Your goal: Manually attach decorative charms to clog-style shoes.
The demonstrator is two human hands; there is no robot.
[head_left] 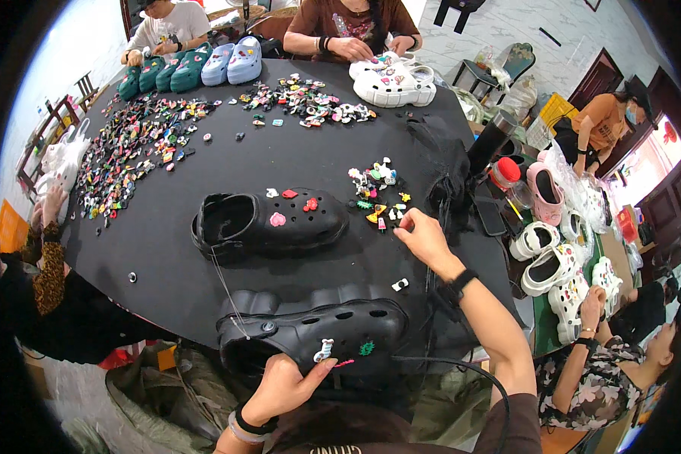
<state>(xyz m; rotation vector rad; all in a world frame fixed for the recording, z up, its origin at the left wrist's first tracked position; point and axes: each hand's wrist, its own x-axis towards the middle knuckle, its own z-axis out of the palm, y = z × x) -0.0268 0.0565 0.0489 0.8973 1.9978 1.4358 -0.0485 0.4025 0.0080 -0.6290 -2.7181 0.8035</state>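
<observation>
Left hand [284, 390], lower centre of frame: clasped on near edge of black clog [318, 333], thumb beside white charm [324, 350] and green charm [366, 348]. Right hand [424, 238], right of centre: fingertips pinched at small pile of coloured charms [376, 193] on black table [159, 250]; whether a charm is held, cannot tell. Second black clog [268, 221], centre of frame, carrying pink and red charms.

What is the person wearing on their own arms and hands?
Both hands are bare, no gloves. The left hand has a black band and a pale band at the wrist. The right hand has a black wristband or watch. The forearms are uncovered; dark brown sleeves show at the lower edge.
</observation>
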